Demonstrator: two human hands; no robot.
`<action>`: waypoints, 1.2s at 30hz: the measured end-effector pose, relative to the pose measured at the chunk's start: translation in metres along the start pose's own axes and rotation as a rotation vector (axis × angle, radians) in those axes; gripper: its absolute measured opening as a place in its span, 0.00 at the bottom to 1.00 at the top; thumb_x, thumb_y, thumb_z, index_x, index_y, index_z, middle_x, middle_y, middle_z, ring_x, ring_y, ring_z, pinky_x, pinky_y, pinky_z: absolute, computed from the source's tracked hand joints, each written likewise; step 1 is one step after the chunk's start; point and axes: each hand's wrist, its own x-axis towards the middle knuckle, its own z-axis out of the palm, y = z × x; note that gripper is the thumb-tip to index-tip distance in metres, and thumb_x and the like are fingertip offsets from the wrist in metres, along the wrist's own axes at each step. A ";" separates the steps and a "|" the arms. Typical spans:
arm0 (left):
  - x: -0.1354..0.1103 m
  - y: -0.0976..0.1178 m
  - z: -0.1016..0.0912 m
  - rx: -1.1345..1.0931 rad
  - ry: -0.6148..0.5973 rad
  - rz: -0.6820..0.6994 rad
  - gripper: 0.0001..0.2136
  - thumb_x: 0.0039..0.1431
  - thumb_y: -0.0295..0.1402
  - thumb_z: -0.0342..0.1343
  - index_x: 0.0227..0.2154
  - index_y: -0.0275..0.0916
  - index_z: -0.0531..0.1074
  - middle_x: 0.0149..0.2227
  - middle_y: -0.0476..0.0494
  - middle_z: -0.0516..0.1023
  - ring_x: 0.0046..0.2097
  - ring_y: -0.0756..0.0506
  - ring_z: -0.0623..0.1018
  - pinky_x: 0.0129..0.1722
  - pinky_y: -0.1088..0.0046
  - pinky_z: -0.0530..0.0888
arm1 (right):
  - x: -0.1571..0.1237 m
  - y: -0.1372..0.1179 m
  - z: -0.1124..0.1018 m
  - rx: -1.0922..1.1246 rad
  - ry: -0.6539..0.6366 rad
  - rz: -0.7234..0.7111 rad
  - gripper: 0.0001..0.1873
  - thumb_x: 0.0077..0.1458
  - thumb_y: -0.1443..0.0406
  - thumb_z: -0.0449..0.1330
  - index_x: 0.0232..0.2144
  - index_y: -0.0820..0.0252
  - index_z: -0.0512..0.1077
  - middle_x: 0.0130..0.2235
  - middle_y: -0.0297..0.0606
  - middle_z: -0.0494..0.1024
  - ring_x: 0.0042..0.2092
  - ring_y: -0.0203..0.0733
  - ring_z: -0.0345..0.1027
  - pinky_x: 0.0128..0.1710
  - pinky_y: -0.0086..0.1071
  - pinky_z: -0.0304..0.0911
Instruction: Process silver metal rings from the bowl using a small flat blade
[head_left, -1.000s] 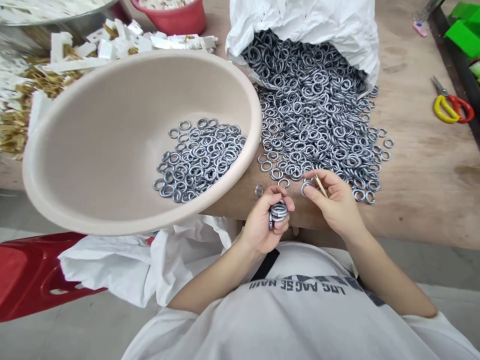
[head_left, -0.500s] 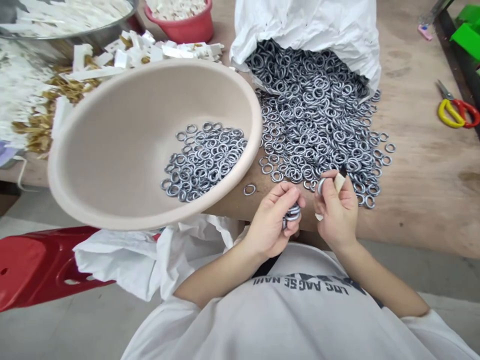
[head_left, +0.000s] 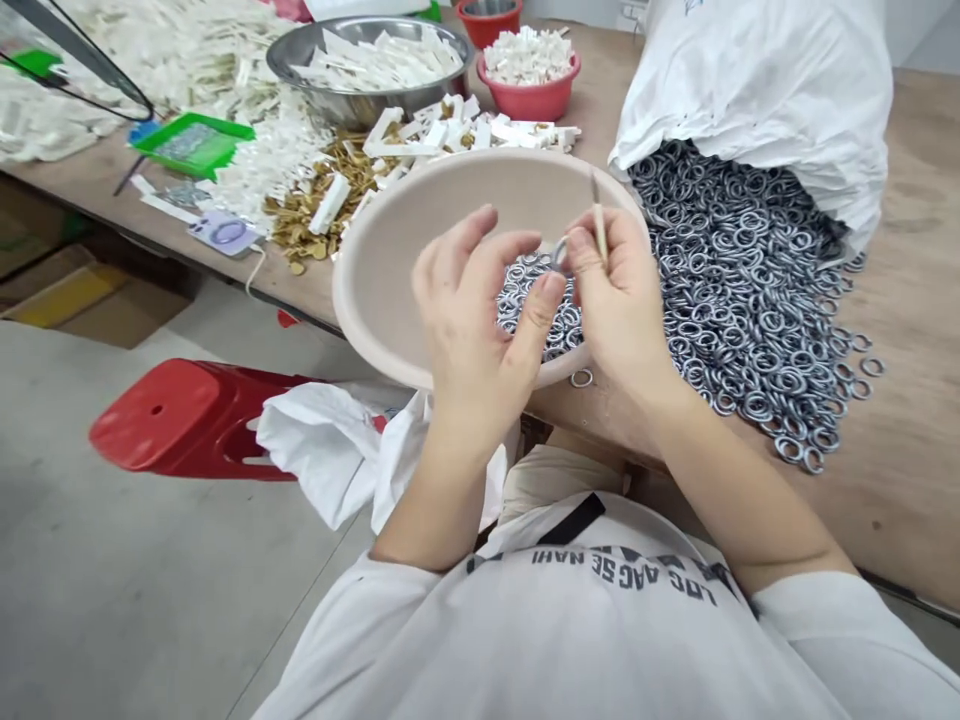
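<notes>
My left hand (head_left: 476, 325) is over the beige basin (head_left: 367, 290), fingers spread and nothing visibly gripped. Close beside it, my right hand (head_left: 622, 295) pinches a grey metal ring (head_left: 559, 253) at its fingertips. The same hand also holds a slim brush-like tool (head_left: 600, 228) with a pale handle and a dark tip, pointing up. Inside the basin lies a heap of grey metal rings (head_left: 564, 322), partly hidden behind my hands. A larger pile of such rings (head_left: 750, 290) spills from a white sack (head_left: 765, 90) on the right.
One loose ring (head_left: 581, 378) lies by the basin's near rim. Behind stand a steel bowl (head_left: 367, 100) of white strips and a red bowl (head_left: 532, 98) of white pieces. Gold and white parts (head_left: 322, 200) are heaped left. A red stool (head_left: 157, 415) is on the floor.
Both hands have moved left from the ring pile to above the basin. My left hand has opened, and the rings it held are gone from it. The view has swung left.
</notes>
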 end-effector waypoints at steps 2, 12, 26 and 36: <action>-0.025 0.001 0.000 -0.048 -0.012 0.041 0.12 0.64 0.37 0.60 0.49 0.44 0.75 0.55 0.40 0.76 0.60 0.38 0.72 0.63 0.55 0.66 | -0.007 0.000 -0.016 -0.082 0.064 -0.003 0.13 0.68 0.51 0.52 0.42 0.52 0.68 0.37 0.32 0.68 0.39 0.36 0.69 0.34 0.29 0.65; -0.129 -0.042 0.060 0.176 -0.820 0.129 0.22 0.68 0.33 0.52 0.63 0.32 0.66 0.65 0.25 0.67 0.67 0.32 0.68 0.63 0.48 0.69 | -0.108 0.016 -0.106 -0.134 0.381 0.235 0.09 0.64 0.55 0.60 0.37 0.51 0.68 0.29 0.27 0.60 0.22 0.30 0.49 0.19 0.28 0.48; -0.090 0.018 0.041 -0.138 -0.315 0.356 0.16 0.61 0.28 0.61 0.50 0.48 0.77 0.52 0.41 0.81 0.49 0.42 0.80 0.52 0.61 0.76 | -0.112 0.008 -0.074 0.293 0.277 0.397 0.12 0.63 0.53 0.60 0.37 0.51 0.65 0.29 0.26 0.64 0.22 0.30 0.49 0.18 0.25 0.47; -0.054 0.032 0.025 -0.098 -0.037 0.037 0.12 0.59 0.32 0.64 0.46 0.44 0.77 0.46 0.43 0.81 0.48 0.41 0.78 0.54 0.59 0.74 | -0.081 -0.012 -0.048 0.342 0.164 0.273 0.12 0.62 0.53 0.62 0.37 0.51 0.67 0.30 0.27 0.65 0.22 0.29 0.51 0.19 0.24 0.50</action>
